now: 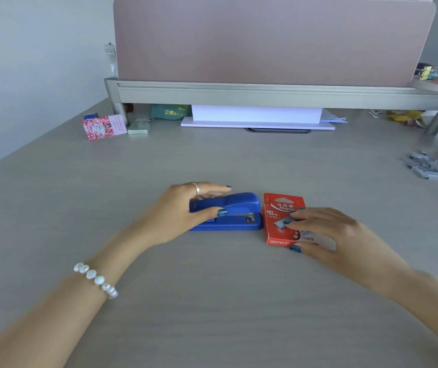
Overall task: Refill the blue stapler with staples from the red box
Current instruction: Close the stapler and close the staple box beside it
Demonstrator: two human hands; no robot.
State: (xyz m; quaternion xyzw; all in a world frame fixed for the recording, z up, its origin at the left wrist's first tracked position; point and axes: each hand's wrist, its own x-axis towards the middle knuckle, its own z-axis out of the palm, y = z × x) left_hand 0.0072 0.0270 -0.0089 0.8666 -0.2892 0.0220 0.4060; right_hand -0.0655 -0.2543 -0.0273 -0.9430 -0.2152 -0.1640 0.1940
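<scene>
The blue stapler (228, 212) and the red box (283, 219) lie side by side, just apart, near the middle of the tabletop (212, 301), well in from every edge, apparently so that each hand can work one item. The left hand (183, 211) grasps the closed stapler's rear, thumb on the near side and fingers (212, 188) curved over the far side. The right hand (326, 235) rests on the closed box, its fingers loosely spread, fingertips on the lid and thumb at the near edge, steadying rather than lifting it.
</scene>
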